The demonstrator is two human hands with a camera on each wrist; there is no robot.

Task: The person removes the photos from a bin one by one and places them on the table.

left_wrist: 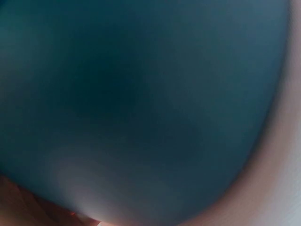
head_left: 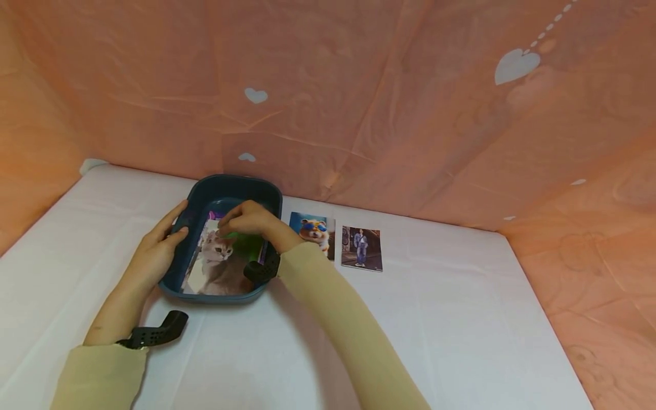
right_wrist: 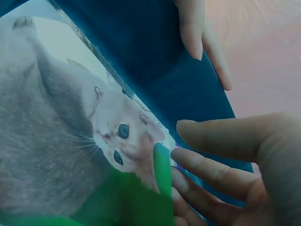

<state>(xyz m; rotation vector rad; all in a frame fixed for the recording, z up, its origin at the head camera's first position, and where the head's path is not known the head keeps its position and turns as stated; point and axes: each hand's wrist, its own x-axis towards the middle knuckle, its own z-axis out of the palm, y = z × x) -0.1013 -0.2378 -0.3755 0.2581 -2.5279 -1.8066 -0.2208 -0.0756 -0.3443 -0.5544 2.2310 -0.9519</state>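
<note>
A dark teal plastic box [head_left: 187, 259] with rounded corners sits at the left of the table. My left hand [head_left: 155, 250] grips its left wall, thumb over the rim and fingers along the outside. Inside lies a photo card of a kitten [head_left: 217, 267], with purple-edged cards showing beneath. My right hand [head_left: 248, 218] reaches into the box over the card's top end. In the right wrist view, its fingertips [right_wrist: 181, 155] are right at the card's edge, and the thumb stands apart from them. The box wall [left_wrist: 141, 117] fills the left wrist view, blurred.
Right of the box lie a photo card of a hamster in sunglasses [head_left: 314, 230], partly behind my right forearm, and a photo card of a standing person [head_left: 361, 248]. An orange cloth [head_left: 359, 114] with white hearts rises behind the white-covered table [head_left: 461, 319].
</note>
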